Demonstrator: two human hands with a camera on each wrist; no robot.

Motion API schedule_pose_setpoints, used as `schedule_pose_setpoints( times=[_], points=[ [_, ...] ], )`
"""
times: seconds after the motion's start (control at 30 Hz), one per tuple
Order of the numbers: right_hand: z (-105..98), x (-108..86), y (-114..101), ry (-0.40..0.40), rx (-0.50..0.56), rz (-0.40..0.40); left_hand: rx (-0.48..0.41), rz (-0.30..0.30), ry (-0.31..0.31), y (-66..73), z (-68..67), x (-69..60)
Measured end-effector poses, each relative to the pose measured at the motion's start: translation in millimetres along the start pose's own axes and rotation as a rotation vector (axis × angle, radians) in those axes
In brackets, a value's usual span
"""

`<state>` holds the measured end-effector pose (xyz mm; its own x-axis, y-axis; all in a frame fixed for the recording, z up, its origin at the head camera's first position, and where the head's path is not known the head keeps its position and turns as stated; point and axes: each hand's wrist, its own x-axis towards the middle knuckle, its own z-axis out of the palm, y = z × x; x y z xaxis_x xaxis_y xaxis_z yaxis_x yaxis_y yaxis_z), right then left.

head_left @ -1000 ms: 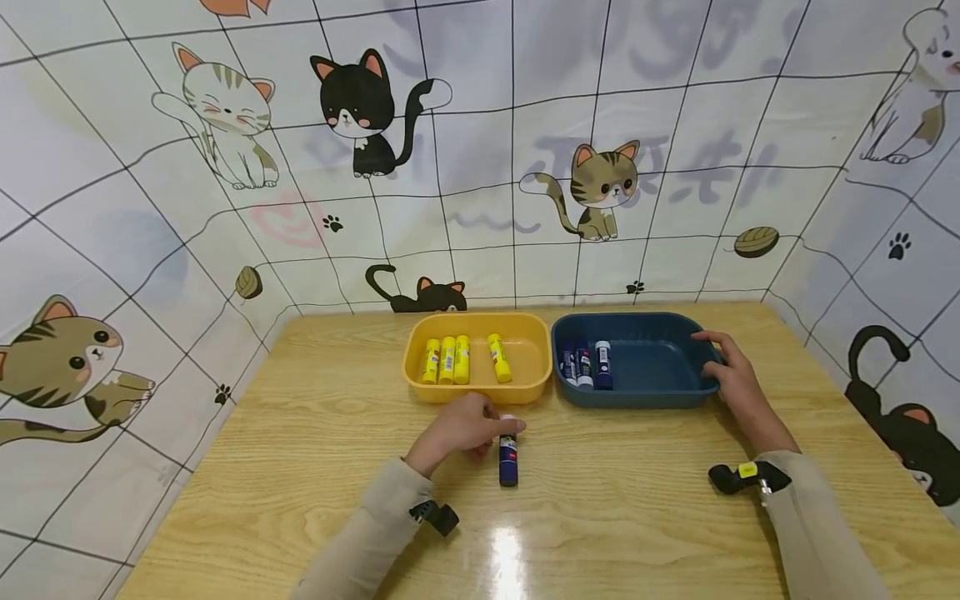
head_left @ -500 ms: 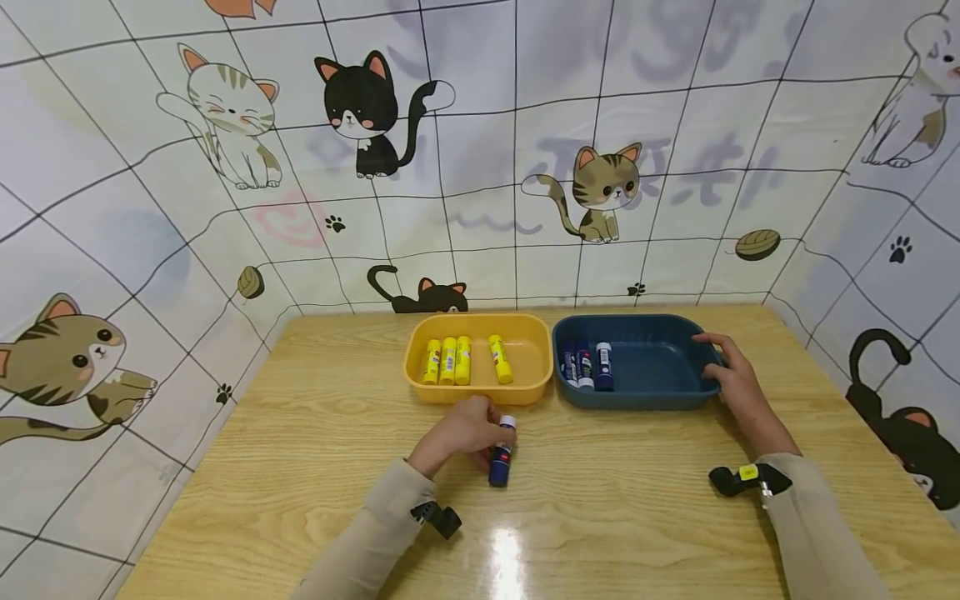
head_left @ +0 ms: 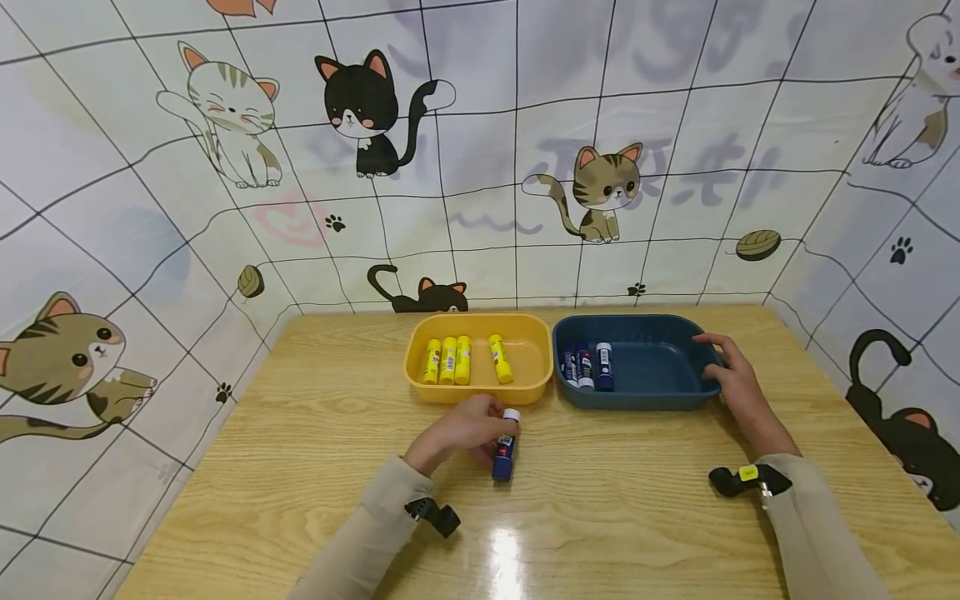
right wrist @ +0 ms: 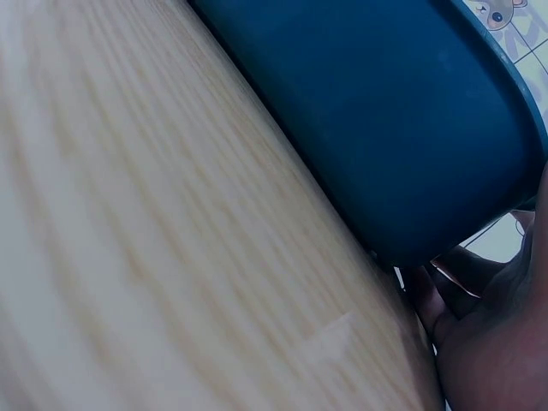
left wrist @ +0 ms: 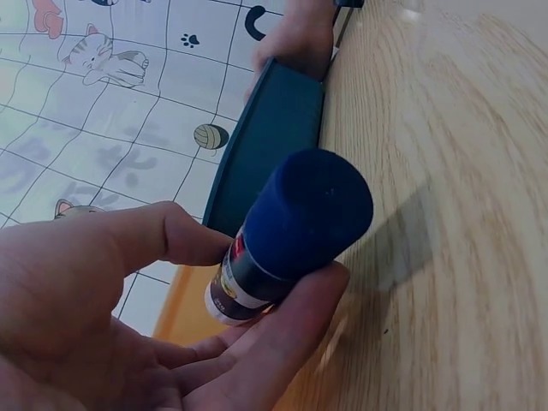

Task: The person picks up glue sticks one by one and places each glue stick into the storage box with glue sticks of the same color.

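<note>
Between the thumb and fingers of my left hand (head_left: 468,427) is a dark blue glue stick (head_left: 506,450) with a white end. In the left wrist view, the pinched glue stick (left wrist: 300,223) tilts just above the table, its blue end toward the camera. Behind that hand is a yellow tray (head_left: 525,327) with several yellow glue sticks (head_left: 462,360) lying inside. At its right stands a dark blue tray (head_left: 648,398), which holds several dark blue glue sticks (head_left: 604,367) at its left end. My right hand (head_left: 738,387) grips this tray's right end, thumb and fingers at the rim.
The two trays stand side by side near the back of the wooden table (head_left: 615,517). Behind and at both sides rises a cat-patterned wall covering (head_left: 480,200). Each wrist wears a small black camera (head_left: 435,517).
The dark blue glue stick stood with my left thumb across its upper part; now the hand pinches it and it leans. My right hand and both trays have stayed in place.
</note>
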<state>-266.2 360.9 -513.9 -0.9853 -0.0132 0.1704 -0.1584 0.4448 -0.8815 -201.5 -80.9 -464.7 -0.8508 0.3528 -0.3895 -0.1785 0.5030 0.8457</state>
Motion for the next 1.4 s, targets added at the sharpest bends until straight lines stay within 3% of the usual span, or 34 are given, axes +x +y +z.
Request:
schedule_pose_setpoints(
  times=[0.47, 0.9, 1.1, 1.4],
  points=[
    [1, -1.1, -4, 0.003, 0.014, 0.015, -0.050, -0.003, -0.041, 3.4, -0.7, -1.7],
    [2, -0.4, -3, 0.000, 0.028, 0.024, -0.037, 0.011, -0.047, 12.2, -0.7, -8.7],
    [1, 1.5, -1, -0.001, 0.012, 0.013, -0.071, 0.036, -0.056, 13.6, -2.9, -11.0],
    [1, 0.0, -1, 0.001, 0.013, 0.003, -0.079, 0.017, -0.050, 12.2, -1.6, -9.2]
  ],
)
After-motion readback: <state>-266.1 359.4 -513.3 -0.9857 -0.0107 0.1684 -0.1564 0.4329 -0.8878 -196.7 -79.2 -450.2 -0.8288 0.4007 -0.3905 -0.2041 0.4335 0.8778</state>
